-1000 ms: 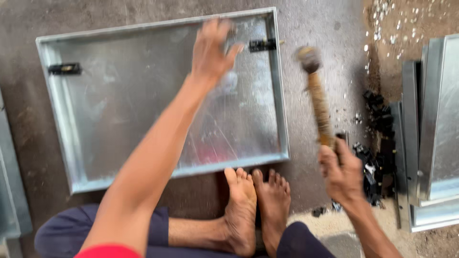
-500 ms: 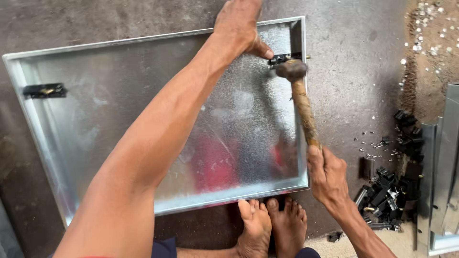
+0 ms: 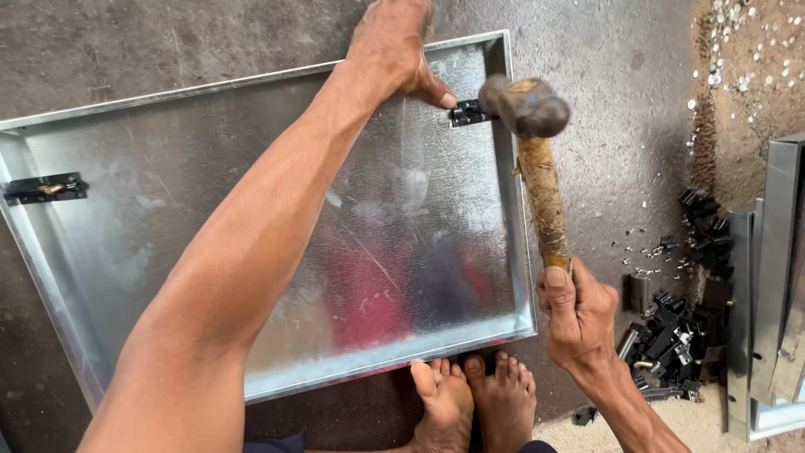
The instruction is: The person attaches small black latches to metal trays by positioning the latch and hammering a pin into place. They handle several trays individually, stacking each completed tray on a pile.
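Concrete floor [image 3: 604,168], centre frame: my left hand [image 3: 394,50] pinched a black latch [image 3: 466,112] on the metal tray [image 3: 168,210]; my right hand [image 3: 579,315] gripped the hammer [image 3: 537,159].

Even, soft daylight, fairly bright, no hard shadows. Galvanised tray [image 3: 168,210] shows dull sheen and smeared reddish and dark reflections in its middle, no blown-out glare. Hammer [image 3: 528,109] head motion-blurred, handle slightly soft. Left hand [image 3: 394,50] and right hand [image 3: 579,315] reasonably sharp. Faint shadow under the tray's near rim on the concrete floor [image 3: 620,101]. Mild wide-angle stretch at frame edges; forearm looms large at bottom.
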